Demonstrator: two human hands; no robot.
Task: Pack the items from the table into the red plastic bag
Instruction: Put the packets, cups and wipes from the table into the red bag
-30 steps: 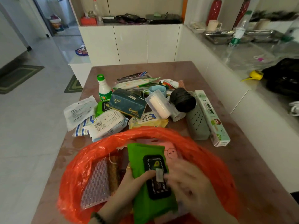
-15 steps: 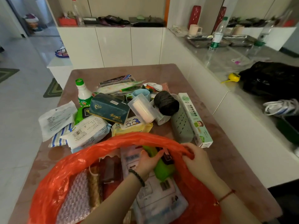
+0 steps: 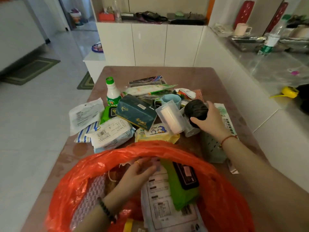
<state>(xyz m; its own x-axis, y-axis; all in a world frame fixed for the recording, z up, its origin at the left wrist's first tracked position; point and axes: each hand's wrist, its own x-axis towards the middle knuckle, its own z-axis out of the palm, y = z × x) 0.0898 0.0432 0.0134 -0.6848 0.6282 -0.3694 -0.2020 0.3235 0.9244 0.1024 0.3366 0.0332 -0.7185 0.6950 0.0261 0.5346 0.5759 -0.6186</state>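
The red plastic bag point(image 3: 93, 166) lies open at the table's near edge. Inside it are a green wipes pack point(image 3: 177, 191), a white labelled pouch point(image 3: 160, 205) and bubble wrap point(image 3: 87, 196). My left hand point(image 3: 137, 173) is inside the bag, fingers pinching its far rim. My right hand point(image 3: 210, 121) reaches over the pile and closes around a black ball-shaped roll point(image 3: 195, 108). The pile behind the bag holds a dark teal tissue box point(image 3: 135, 113), a clear tube with a white roll point(image 3: 170, 118), a white wipes pack point(image 3: 110, 133) and a yellow wipes pack point(image 3: 155, 133).
A green-capped white bottle point(image 3: 112, 92), a flat white pouch point(image 3: 85, 113), a long green-white box point(image 3: 227, 121) and a grey perforated holder point(image 3: 212, 148) also lie on the brown table point(image 3: 150, 72). White cabinets stand behind and a counter runs along the right.
The green wipes pack went from my hands into the bag. My right hand left the bag's rim and reached forward onto the black roll. My left hand moved to the bag's far rim.
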